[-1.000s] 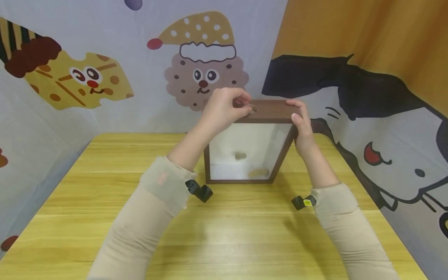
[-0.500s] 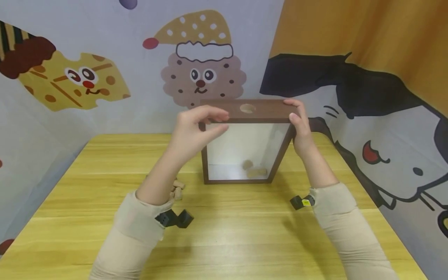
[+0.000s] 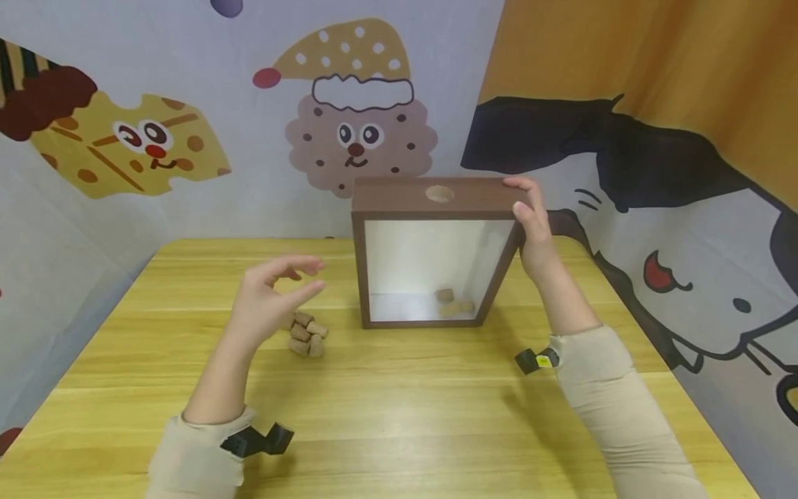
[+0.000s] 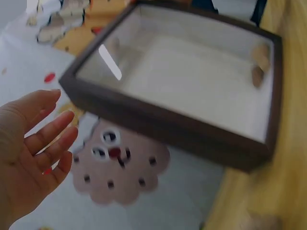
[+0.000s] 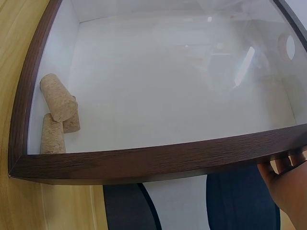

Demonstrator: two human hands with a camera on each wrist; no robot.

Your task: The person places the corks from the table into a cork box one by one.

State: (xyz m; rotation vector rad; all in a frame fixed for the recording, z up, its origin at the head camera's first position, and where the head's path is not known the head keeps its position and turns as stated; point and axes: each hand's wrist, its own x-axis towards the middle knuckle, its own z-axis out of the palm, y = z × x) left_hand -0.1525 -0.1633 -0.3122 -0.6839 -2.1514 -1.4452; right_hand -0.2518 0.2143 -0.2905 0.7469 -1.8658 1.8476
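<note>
A dark brown box (image 3: 436, 201) with a clear front stands upright on the table, a round hole in its top. Inside, at the bottom, lie corks (image 5: 58, 98), three of them visible in the right wrist view. My right hand (image 3: 537, 235) grips the box's upper right corner, thumb on the front edge and fingers over the top. Empty, with fingers apart, my left hand (image 3: 264, 301) hovers left of the box, just beside a small pile of corks (image 3: 300, 333) on the table.
The wooden table (image 3: 399, 416) extends around the box. Behind it hangs a cloth printed with cartoon figures (image 3: 361, 138). Small black cameras are strapped at both wrists.
My left hand has left the hole in the top and moved down and left, uncovering the cork pile. A cork has dropped to the bottom inside. My right hand keeps its grip.
</note>
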